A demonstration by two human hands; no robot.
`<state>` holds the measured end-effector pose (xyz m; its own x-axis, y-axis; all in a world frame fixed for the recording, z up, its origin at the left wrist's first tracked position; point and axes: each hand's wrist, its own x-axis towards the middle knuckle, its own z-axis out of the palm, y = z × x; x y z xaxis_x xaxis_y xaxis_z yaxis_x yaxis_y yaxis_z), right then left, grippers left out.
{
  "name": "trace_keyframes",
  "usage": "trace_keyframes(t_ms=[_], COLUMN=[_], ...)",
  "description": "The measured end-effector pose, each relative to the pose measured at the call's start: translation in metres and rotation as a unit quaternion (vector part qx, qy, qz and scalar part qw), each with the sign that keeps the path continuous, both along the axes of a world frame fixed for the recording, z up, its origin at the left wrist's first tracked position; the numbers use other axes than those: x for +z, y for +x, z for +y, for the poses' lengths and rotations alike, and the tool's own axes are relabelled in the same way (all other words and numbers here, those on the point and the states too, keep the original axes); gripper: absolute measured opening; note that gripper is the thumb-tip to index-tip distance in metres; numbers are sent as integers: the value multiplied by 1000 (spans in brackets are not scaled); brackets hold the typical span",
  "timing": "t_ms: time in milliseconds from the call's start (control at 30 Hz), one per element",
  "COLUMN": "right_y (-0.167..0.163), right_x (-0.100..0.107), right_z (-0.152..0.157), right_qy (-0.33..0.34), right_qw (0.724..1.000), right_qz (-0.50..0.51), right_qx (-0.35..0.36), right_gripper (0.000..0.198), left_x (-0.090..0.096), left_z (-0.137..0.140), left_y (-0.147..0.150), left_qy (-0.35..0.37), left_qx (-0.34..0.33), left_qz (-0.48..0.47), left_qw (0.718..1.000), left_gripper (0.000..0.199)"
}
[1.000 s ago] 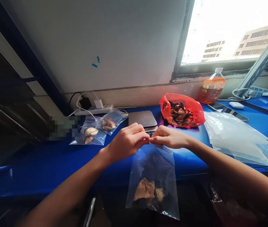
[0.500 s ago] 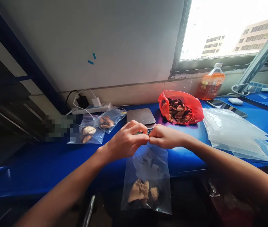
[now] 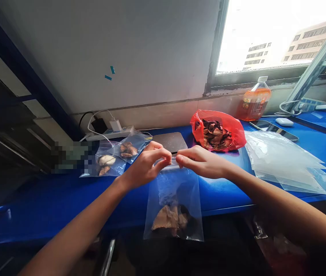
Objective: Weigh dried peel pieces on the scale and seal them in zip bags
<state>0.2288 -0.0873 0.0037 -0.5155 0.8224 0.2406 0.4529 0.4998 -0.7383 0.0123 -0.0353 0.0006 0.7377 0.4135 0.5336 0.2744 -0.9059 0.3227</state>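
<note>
A clear plastic zip bag (image 3: 177,191) hangs from my two hands over the front edge of the blue table. Brown, rough dried pieces (image 3: 167,219) lie at its bottom. My left hand (image 3: 153,161) pinches the bag's top edge on the left. On the right, my right hand (image 3: 200,161) pinches the same top edge, a small gap from the left fingers. Just behind my hands sits a flat grey scale (image 3: 170,141), its front partly hidden by them.
A red plastic bag (image 3: 241,134) full of dark dried pieces stands right of the scale. Empty clear bags (image 3: 280,157) are stacked at the right. Two filled clear bags (image 3: 117,168) lie left, by a power strip (image 3: 125,132). Behind stand a drink bottle (image 3: 256,101) and a phone (image 3: 274,130).
My hands have moved slightly apart along the bag's top edge. The hanging bag has risen a little and shifted left, and the pieces inside now sit closer together.
</note>
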Motion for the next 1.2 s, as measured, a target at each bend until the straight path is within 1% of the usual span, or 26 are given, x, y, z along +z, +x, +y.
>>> trace_keyframes(t_ms=[33,100,167,267,333,367,433,500,533,567,600,633,667,700,733,767,800,833,900,933,1000,1067,1100,1133,1200], right_y=[0,1,2,8,13,15,19,20,18,16,12,7,2,-3,-7,-9,-11,-12,-13,-13,-16,-22,-25,-28,-30], right_x=[-1,-3,-4,0,6,9,13,9,3,-5,-15,-25,-34,-41,-46,-48,-47,-45,-40,-38,-40,-47,-52,-56,-62], right_z=[0,1,3,9,13,13,8,-7,-18,-30,-41,-52,-61,-67,-70,-71,-69,-66,-58,-54,-48,-44,-43,-43,-44], right_qy=[-4,-8,-12,-1,21,36,65,82,75,55,12,-52,-114,-164,-198,-211,-209,-196,-166,-157,-149,-139,-127,-108,-59], right_qw=[1000,999,995,981,970,962,937,907,898,898,907,916,918,914,902,885,864,840,795,777,755,750,753,762,795], right_qz=[1,27,63,121,171,200,262,306,315,316,309,299,299,311,340,383,433,483,560,585,614,622,618,607,556], right_qx=[0,-27,-78,-151,-171,-182,-223,-278,-297,-300,-286,-263,-234,-203,-177,-158,-149,-150,-164,-170,-174,-177,-185,-199,-236], right_gripper=[53,58,64,67,62,56,42,34,33,34,34,35,37,42,48,54,59,60,59,55,45,36,34,33,32], left_x=[1,5,8,14,18,20,24,29,33,37,42,48,53,59,64,68,71,72,70,67,57,46,40,34,25], left_z=[1,4,10,18,20,20,19,18,17,17,16,15,12,8,4,-1,-6,-10,-14,-14,-10,-3,1,4,10], left_y=[-1,-3,-6,-14,-20,-23,-28,-30,-28,-25,-21,-15,-7,1,8,16,22,27,32,32,31,27,26,24,20], left_qy=[-11,-44,-89,-166,-210,-224,-235,-231,-229,-228,-227,-227,-227,-225,-225,-224,-225,-225,-229,-232,-235,-231,-227,-226,-229], left_qx=[3,10,20,23,13,11,19,33,36,35,29,19,4,-13,-34,-55,-74,-92,-113,-117,-112,-96,-87,-78,-61], left_qz=[-1,-2,-7,-50,-88,-106,-149,-215,-252,-289,-324,-356,-386,-416,-440,-458,-464,-461,-436,-421,-392,-369,-360,-353,-335], left_qw=[1000,999,996,984,974,969,960,948,940,929,918,906,894,881,869,858,853,854,863,869,883,895,901,905,912], left_gripper=[10,11,15,18,19,19,18,18,19,20,21,22,22,23,23,23,23,23,20,19,19,20,21,21,20])
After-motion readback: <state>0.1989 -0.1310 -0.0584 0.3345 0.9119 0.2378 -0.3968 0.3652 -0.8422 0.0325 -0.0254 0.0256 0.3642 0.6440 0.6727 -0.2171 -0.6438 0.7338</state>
